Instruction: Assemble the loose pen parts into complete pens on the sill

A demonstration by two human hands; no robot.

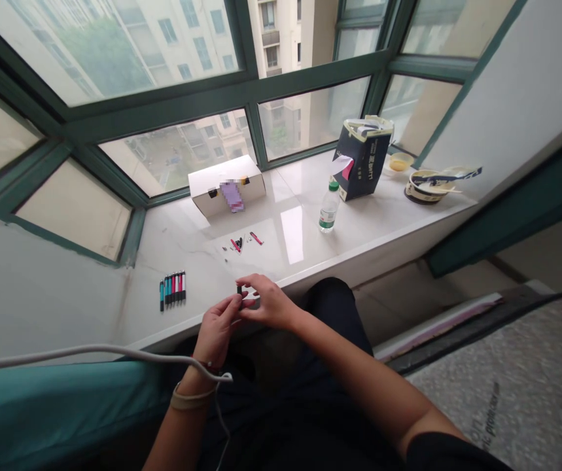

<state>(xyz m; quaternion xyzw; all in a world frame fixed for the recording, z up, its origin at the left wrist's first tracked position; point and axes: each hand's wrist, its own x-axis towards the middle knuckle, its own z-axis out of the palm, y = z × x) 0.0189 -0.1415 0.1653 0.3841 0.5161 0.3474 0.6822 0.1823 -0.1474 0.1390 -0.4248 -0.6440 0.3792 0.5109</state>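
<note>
First and largest, a pale, shiny windowsill [305, 258] below the window. Near its back edge, a dark box [365, 163] toward the right and a white box [254, 191] toward the left; just in front of the dark box, an upright bottle [328, 214]. At the front edge, two bare hands close together: left hand [219, 326] pinched on a small dark piece [239, 288], right hand [269, 303] with fingers at its upper end, gripping or only touching not possible to tell. Toward the left end, a neat row of pens [173, 288]; farther back from the hands, loose pen parts [236, 245].

Smallest, or nearly, the dark piece. Probably light and a little slippery; stiff or soft, difficult to judge by eye. Better to hold by the sides, between thumb and index finger, without much force. Careful with the front edge: easy to drop something past it. For moving, good room between the row of pens and the loose pen parts, also between these parts and the bottle.
</note>
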